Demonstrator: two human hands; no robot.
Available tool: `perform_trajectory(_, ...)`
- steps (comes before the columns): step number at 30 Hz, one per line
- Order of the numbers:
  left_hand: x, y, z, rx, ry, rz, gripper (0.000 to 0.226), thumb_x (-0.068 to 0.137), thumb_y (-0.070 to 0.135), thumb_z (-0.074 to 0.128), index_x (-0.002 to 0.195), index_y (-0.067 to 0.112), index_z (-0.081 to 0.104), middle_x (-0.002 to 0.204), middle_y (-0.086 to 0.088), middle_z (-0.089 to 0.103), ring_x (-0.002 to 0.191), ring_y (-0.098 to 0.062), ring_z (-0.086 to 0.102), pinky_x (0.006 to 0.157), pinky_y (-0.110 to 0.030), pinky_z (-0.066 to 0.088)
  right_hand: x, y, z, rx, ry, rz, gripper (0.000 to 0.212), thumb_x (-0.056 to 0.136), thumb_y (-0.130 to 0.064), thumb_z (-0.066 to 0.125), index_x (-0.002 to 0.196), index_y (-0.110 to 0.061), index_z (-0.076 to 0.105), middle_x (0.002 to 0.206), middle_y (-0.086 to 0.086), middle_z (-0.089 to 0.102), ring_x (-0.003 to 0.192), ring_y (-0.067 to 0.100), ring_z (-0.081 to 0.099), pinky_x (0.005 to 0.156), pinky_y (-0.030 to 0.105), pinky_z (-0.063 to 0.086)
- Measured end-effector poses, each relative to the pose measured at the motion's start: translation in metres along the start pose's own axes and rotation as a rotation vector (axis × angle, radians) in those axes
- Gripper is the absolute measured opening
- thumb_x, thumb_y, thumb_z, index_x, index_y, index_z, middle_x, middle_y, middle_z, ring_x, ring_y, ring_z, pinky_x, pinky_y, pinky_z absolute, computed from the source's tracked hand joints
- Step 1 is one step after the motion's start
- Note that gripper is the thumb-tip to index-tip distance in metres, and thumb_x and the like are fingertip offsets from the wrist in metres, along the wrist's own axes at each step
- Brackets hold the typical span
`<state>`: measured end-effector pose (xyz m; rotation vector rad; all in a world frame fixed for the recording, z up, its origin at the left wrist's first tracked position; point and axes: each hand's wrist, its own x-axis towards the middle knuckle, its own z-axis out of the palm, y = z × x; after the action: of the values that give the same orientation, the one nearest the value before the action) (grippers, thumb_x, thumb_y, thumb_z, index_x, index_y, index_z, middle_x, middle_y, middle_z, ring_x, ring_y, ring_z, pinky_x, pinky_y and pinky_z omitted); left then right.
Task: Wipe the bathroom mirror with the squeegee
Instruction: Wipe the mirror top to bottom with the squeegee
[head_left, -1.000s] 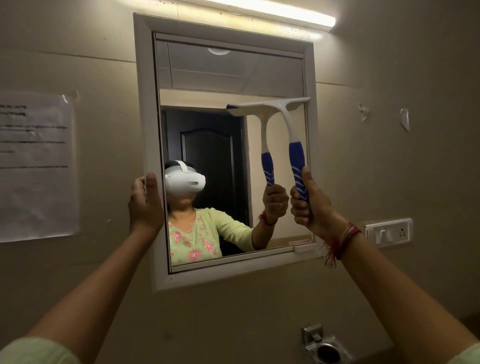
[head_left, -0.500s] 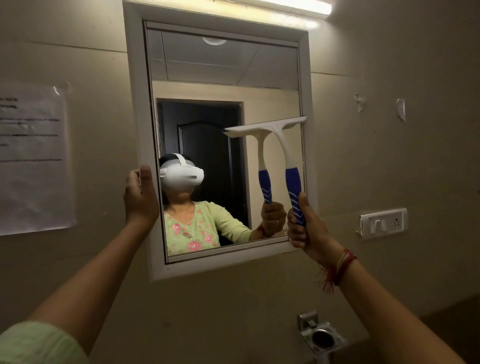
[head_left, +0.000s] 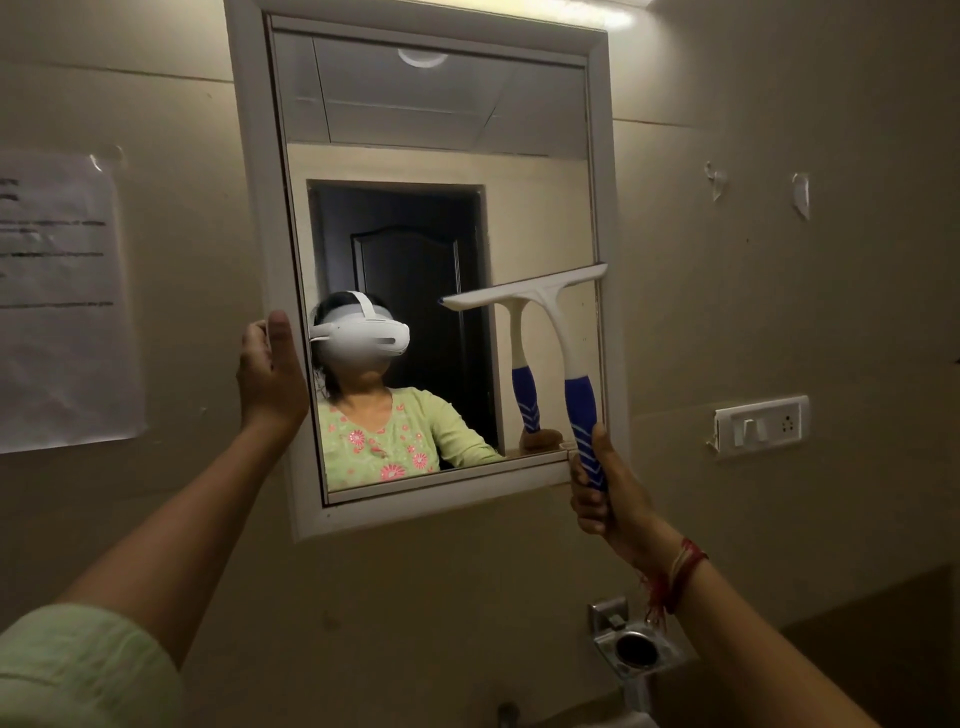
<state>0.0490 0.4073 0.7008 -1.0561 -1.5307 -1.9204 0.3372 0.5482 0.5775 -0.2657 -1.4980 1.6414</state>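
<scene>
A white-framed bathroom mirror (head_left: 540, 218) hangs on the beige wall. My right hand (head_left: 605, 499) grips the blue handle of a white squeegee (head_left: 545, 299), low at the mirror's bottom right corner. The squeegee's blade lies against the glass on the right side, a little below mid-height, tilted up to the right. My left hand (head_left: 270, 374) rests against the left side of the mirror's frame, thumb up on the frame. The glass reflects a person with a white headset and the squeegee.
A paper sheet (head_left: 57, 301) is taped to the wall at the left. A white switch and socket plate (head_left: 761, 423) sits right of the mirror. A chrome holder (head_left: 636, 647) sticks out of the wall below the mirror. A light strip glows above the frame.
My right hand has drawn the squeegee down the right side of the glass, from near the top third to below the middle. My left hand stays on the frame.
</scene>
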Motion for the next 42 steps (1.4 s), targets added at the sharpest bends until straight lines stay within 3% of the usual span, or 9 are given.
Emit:
perform_trajectory(6, 0.0, -0.001, 0.002, 0.027, 0.01, 0.01, 0.036, 0.097, 0.042, 0.025, 0.089, 0.012, 0.043, 0.083, -0.012, 0.046, 0.078, -0.02, 0.042, 0.063, -0.027, 0.023, -0.013, 0.019, -0.005, -0.001, 0.02, 0.038, 0.053, 0.069, -0.068, 0.041, 0.058, -0.016, 0.043, 0.042, -0.006, 0.038, 0.033, 0.007, 0.033, 0.034, 0.015, 0.027)
perform_trajectory(13, 0.0, -0.001, 0.002, 0.039, 0.006, -0.006, 0.031, 0.096, 0.045, 0.025, 0.093, 0.018, 0.041, 0.088, -0.009, 0.047, 0.083, -0.018, 0.043, 0.07, -0.029, 0.029, -0.022, 0.04, -0.008, 0.007, 0.023, 0.079, 0.051, 0.079, -0.063, 0.034, 0.059, -0.017, 0.044, 0.043, -0.006, 0.038, 0.034, 0.008, 0.032, 0.035, 0.015, 0.028)
perform_trajectory(24, -0.001, 0.001, 0.002, 0.079, 0.021, 0.005, 0.032, 0.096, 0.043, 0.024, 0.092, 0.017, 0.042, 0.09, -0.007, 0.047, 0.085, -0.015, 0.043, 0.064, -0.025, 0.026, -0.038, 0.073, -0.011, 0.039, 0.029, 0.134, 0.051, 0.078, -0.063, 0.035, 0.056, -0.018, 0.046, 0.041, -0.007, 0.037, 0.032, 0.007, 0.031, 0.035, 0.015, 0.027)
perform_trajectory(28, -0.001, 0.002, 0.003, 0.087, 0.034, -0.003, 0.03, 0.096, 0.043, 0.025, 0.077, 0.027, 0.04, 0.081, -0.004, 0.046, 0.085, -0.015, 0.042, 0.069, -0.031, 0.032, -0.042, 0.088, -0.014, 0.055, 0.017, 0.154, 0.051, 0.078, -0.064, 0.035, 0.057, -0.019, 0.047, 0.042, -0.007, 0.038, 0.033, 0.007, 0.031, 0.035, 0.016, 0.028)
perform_trajectory(35, -0.001, 0.002, 0.003, 0.116, 0.026, 0.0, 0.033, 0.097, 0.041, 0.023, 0.067, 0.031, 0.032, 0.069, 0.014, 0.037, 0.074, -0.014, 0.041, 0.063, -0.021, 0.022, -0.054, 0.113, -0.015, 0.11, 0.059, 0.223, 0.051, 0.077, -0.062, 0.036, 0.057, -0.016, 0.045, 0.041, -0.005, 0.035, 0.032, 0.008, 0.03, 0.035, 0.016, 0.027)
perform_trajectory(38, -0.003, 0.004, 0.003, 0.113, 0.026, -0.001, 0.033, 0.097, 0.04, 0.023, 0.067, 0.031, 0.032, 0.069, 0.014, 0.037, 0.077, -0.014, 0.042, 0.061, -0.024, 0.024, -0.061, 0.123, -0.013, 0.126, 0.075, 0.249, 0.051, 0.076, -0.061, 0.037, 0.058, -0.015, 0.044, 0.042, -0.004, 0.035, 0.033, 0.009, 0.03, 0.035, 0.016, 0.027)
perform_trajectory(42, -0.004, 0.007, 0.004, 0.102, 0.026, -0.006, 0.032, 0.098, 0.039, 0.023, 0.068, 0.033, 0.033, 0.07, 0.016, 0.036, 0.066, -0.005, 0.039, 0.06, -0.023, 0.024, -0.07, 0.134, -0.009, 0.118, 0.099, 0.292, 0.051, 0.077, -0.063, 0.038, 0.057, -0.017, 0.047, 0.045, -0.003, 0.036, 0.037, 0.01, 0.032, 0.038, 0.019, 0.028)
